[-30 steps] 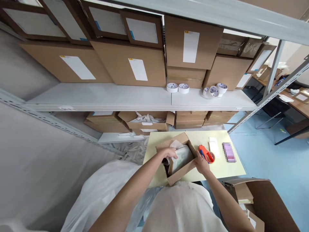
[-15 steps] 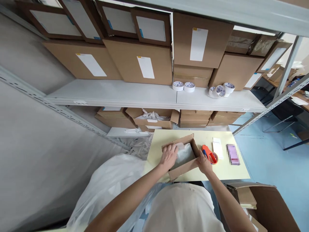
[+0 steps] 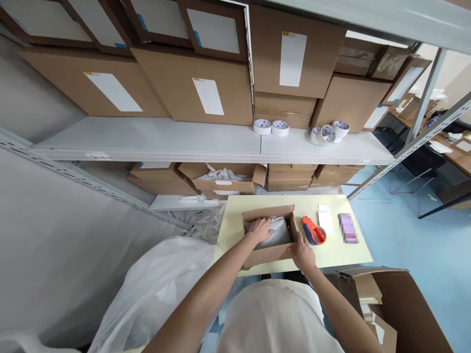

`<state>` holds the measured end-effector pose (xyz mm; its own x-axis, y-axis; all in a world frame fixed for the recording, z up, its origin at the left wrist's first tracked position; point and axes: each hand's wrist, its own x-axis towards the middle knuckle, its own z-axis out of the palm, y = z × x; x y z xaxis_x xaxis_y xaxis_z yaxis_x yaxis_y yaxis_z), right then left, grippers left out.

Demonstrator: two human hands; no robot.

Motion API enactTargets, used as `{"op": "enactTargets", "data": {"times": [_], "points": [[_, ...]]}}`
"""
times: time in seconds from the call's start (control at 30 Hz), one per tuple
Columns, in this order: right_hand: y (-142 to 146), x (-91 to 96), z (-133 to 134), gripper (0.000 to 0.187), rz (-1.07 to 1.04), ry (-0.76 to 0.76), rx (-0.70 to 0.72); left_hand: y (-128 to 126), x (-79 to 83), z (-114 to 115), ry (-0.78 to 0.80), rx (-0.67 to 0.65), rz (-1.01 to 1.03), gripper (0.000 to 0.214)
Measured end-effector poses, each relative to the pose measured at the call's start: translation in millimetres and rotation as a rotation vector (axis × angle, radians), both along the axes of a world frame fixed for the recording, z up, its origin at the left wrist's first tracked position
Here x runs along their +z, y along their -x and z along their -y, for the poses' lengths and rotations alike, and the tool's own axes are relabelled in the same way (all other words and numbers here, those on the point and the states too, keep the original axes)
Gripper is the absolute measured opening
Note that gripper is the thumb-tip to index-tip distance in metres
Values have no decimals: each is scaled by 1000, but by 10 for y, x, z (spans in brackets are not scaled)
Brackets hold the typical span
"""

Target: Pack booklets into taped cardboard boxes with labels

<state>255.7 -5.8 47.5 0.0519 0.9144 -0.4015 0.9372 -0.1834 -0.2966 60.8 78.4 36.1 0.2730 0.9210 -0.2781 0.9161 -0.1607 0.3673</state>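
An uncovered cardboard box [image 3: 270,255] rests on the pale yellow table [image 3: 235,208], its top flaps up. A silvery-white plastic-wrapped packet [image 3: 280,230] lies inside it. My left hand [image 3: 260,229] reaches into the box, fingers stretched out and lying flat on the packet. With my right hand [image 3: 302,254] I grip the near right corner of the box, thumb up along its wall. Just right of the box lies an orange and blue tape dispenser [image 3: 313,231], touched by neither hand.
White cards [image 3: 326,220] and a blurred purple item [image 3: 348,228] lie on the table's right side. Behind stands a shelf [image 3: 206,142] with cartons and tape rolls [image 3: 262,126]. A large open carton [image 3: 408,309] is at lower right, white plastic sheeting [image 3: 154,289] at left.
My left hand has moved from the box's left rim down onto the packet inside. The box has turned slightly straighter, and my right hand still grips its right corner.
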Motion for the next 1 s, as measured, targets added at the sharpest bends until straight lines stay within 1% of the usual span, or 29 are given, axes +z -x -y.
{"op": "enactTargets", "data": {"times": [0.07,0.13,0.17,0.2,0.23,0.27,0.3,0.33,0.37,0.4,0.43,0.47,0.53,0.57,0.6,0.67,0.73,0.8,0.87,0.93,0.97,1.0], "points": [[-56,-55,-10,67,-53,-20,1,80,27,80,-65,-43,46,36],[-143,-133,-39,69,-140,-95,21,220,41,206,-205,-35,123,32],[-196,-173,-72,70,-193,-151,34,304,38,280,-290,13,166,31],[-253,-209,-121,70,-248,-208,42,390,25,359,-369,92,207,31],[-310,-238,-188,70,-303,-256,41,474,1,442,-420,192,243,33],[-366,-260,-274,69,-357,-290,29,551,-37,529,-423,299,275,39],[-418,-272,-374,68,-407,-306,7,620,-87,618,-380,399,312,48],[-464,-277,-483,66,-456,-310,-17,680,-150,707,-292,478,357,57],[-503,-277,-596,64,-502,-307,-37,732,-222,794,-171,535,413,62],[-534,-275,-705,63,-548,-301,-46,778,-299,875,-42,575,481,63],[-559,-274,-804,64,-594,-293,-43,818,-376,949,71,609,554,59],[-578,-280,-886,66,-636,-284,-30,854,-446,1014,141,649,625,55],[-603,-318,-990,71,-690,-270,5,910,-548,1119,215,717,736,47],[-611,-353,-1008,72,-696,-268,15,929,-573,1161,249,725,784,44],[-619,-396,-1006,72,-688,-269,17,942,-581,1199,311,706,828,40],[-637,-492,-956,69,-654,-272,3,951,-549,1263,496,612,906,31],[-665,-572,-874,65,-627,-273,-15,949,-471,1310,672,526,952,18],[-700,-612,-795,63,-612,-266,-33,952,-357,1324,773,495,972,11],[-733,-612,-738,63,-611,-252,-57,964,-211,1293,845,488,1042,13],[-752,-588,-706,62,-622,-233,-84,971,-46,1211,920,469,1155,22],[-753,-574,-697,62,-629,-227,-95,967,35,1155,942,454,1207,27],[-748,-559,-692,62,-637,-224,-103,956,108,1094,933,450,1255,31]]}}
